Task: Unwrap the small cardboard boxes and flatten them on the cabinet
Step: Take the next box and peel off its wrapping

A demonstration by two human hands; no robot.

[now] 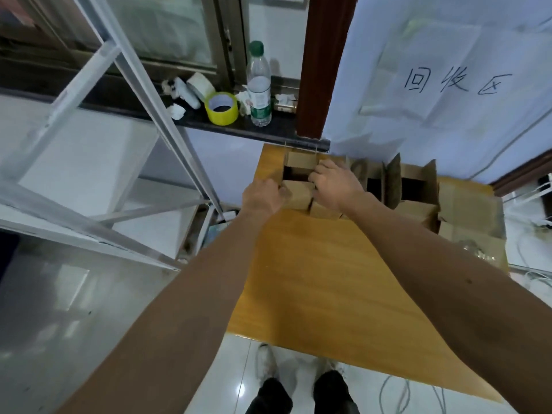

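Two bare arms (194, 309) reach out over the yellow cabinet (313, 279). At its far edge sits a small box (298, 191) with its top open. The left hand (263, 195) grips the box's left side. The right hand (334, 180) grips its right side, with its fingers curled over the rim. The hands are close together, with the box between them. Holding both sides probably lets the person pull the flaps apart and push the box flat. More open boxes (415, 186) stand just to the right, easy to reach.

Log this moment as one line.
left hand: grips box left side; right hand: grips its right rim; box: open, unflattened, on cabinet; other boxes: open, to its right
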